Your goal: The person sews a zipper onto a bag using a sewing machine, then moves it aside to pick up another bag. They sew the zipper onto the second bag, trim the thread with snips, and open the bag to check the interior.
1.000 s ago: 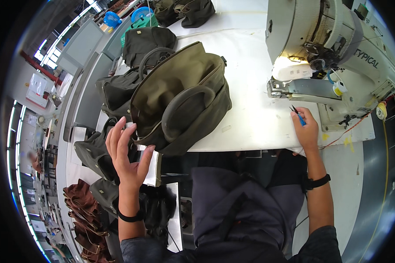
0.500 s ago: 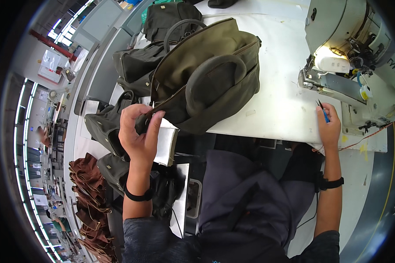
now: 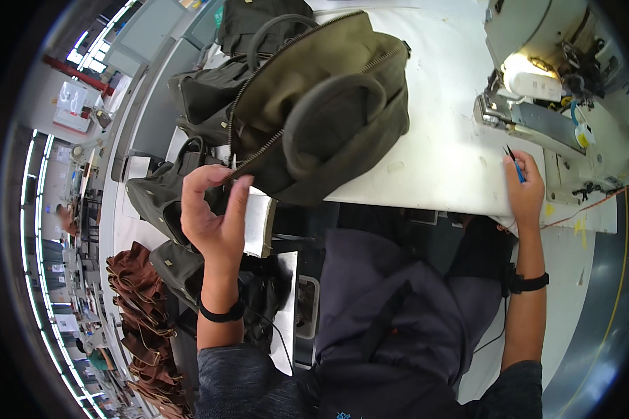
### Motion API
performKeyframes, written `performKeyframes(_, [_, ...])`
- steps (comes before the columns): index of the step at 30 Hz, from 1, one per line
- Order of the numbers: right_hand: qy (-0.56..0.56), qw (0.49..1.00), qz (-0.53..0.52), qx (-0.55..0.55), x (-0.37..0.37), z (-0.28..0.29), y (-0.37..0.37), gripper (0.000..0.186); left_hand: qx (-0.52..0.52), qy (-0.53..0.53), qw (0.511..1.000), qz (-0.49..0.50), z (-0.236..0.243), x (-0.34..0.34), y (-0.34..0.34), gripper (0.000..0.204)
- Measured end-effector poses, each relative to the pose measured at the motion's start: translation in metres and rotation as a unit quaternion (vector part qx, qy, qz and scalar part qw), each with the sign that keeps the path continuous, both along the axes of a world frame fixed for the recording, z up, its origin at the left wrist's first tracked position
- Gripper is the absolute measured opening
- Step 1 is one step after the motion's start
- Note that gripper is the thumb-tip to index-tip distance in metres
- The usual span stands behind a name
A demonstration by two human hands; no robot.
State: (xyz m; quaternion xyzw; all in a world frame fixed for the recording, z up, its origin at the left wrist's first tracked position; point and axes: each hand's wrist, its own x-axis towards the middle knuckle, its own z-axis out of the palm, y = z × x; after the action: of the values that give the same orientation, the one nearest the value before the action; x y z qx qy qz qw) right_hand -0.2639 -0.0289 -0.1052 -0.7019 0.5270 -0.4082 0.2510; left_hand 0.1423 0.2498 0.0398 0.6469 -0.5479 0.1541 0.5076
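A dark olive fabric bag (image 3: 363, 146) with rounded handles lies on the white table, its long zipper (image 3: 262, 146) open and the lighter green lining showing. My left hand (image 3: 213, 209) pinches the near left end of the zipper between thumb and index finger. Over at the right, my right hand (image 3: 528, 195) is closed around a small blue-handled tool (image 3: 516, 166) with dark pointed tips, which look like thread snips. The tips point up and away from me, apart from the bag. The fingertips of my left hand partly hide the zipper end.
A sewing machine (image 3: 538, 126) with a lit lamp stands right of the bag. Several similar olive bags (image 3: 161, 195) crowd the left side. Brown leather-like pieces (image 3: 136, 279) are heaped at the lower left. The white table's (image 3: 426, 178) front edge runs just before my lap.
The whole view has shifted slightly, with the bag now a little higher and further left in the picture. Both hands keep their grips.
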Motion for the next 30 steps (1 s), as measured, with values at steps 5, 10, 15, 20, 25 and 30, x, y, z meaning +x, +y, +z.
performKeyframes(5, [-0.028, 0.999, 0.009, 0.015, 0.007, 0.004, -0.002, 0.031, -0.02, 0.094, 0.995, 0.018, -0.001, 0.006, 0.003, 0.031])
performKeyframes(10, [-0.029, 1.0, 0.007, 0.004, 0.001, -0.004, -0.004, 0.031, 0.001, 0.102, 0.995, 0.005, -0.004, 0.002, 0.004, 0.032])
performKeyframes(15, [-0.002, 1.0, 0.005, -0.014, 0.001, 0.0, -0.002, 0.03, 0.04, -0.221, 0.974, -0.006, 0.01, -0.023, 0.011, 0.031])
performKeyframes(20, [-0.019, 1.0, 0.005, 0.021, 0.002, -0.003, -0.003, 0.029, -0.006, -0.272, 0.959, -0.08, -0.004, -0.051, 0.014, 0.03])
performKeyframes(25, [0.017, 1.0, 0.001, -0.017, 0.002, 0.006, 0.002, 0.026, -0.03, -0.246, 0.961, -0.121, -0.014, -0.055, 0.018, 0.029])
performKeyframes(30, [0.031, 0.999, -0.001, -0.029, 0.007, 0.004, 0.002, 0.027, -0.023, -0.286, 0.953, -0.094, -0.019, -0.053, 0.029, 0.033])
